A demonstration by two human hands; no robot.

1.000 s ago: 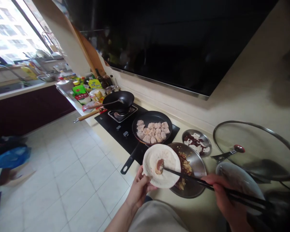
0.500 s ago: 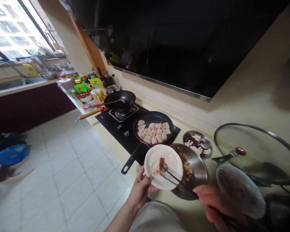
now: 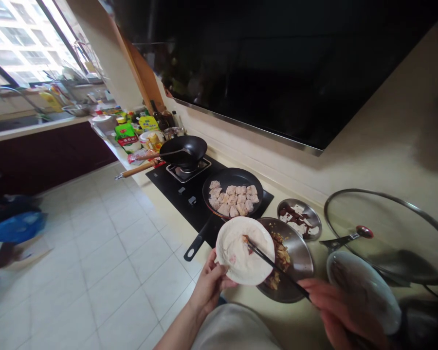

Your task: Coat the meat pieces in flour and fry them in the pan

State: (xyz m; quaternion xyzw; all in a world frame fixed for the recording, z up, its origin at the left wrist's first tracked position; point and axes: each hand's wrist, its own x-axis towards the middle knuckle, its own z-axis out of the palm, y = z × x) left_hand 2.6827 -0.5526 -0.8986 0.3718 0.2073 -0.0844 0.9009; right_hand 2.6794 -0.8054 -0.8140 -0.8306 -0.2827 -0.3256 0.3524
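My left hand (image 3: 210, 281) grips the rim of a white bowl (image 3: 226, 248) of pale flour, tilted toward me. In my right hand (image 3: 341, 306) are dark chopsticks (image 3: 281, 272), their tips in the flour against a piece of meat (image 3: 247, 241) that is partly coated. Below and to the right of the bowl sits a steel dish (image 3: 301, 257) with brownish marinated pieces and bits of garlic. Beyond the bowl, a black frying pan (image 3: 233, 175) on the stove holds several flour-coated pieces (image 3: 237, 198), with a gap among them.
A black wok (image 3: 184, 146) with a wooden-handled spatula stands on the far burner. To the right are a small steel plate (image 3: 300, 218) of dark and white pieces, a glass lid (image 3: 387, 214) and a translucent oval dish (image 3: 363, 289). A range hood (image 3: 263, 63) overhangs the stove.
The meat piece, brown and mostly bare before, now lies lower in the flour with white on it. The chopsticks have pressed in and shifted slightly; the left hand stays on the bowl.
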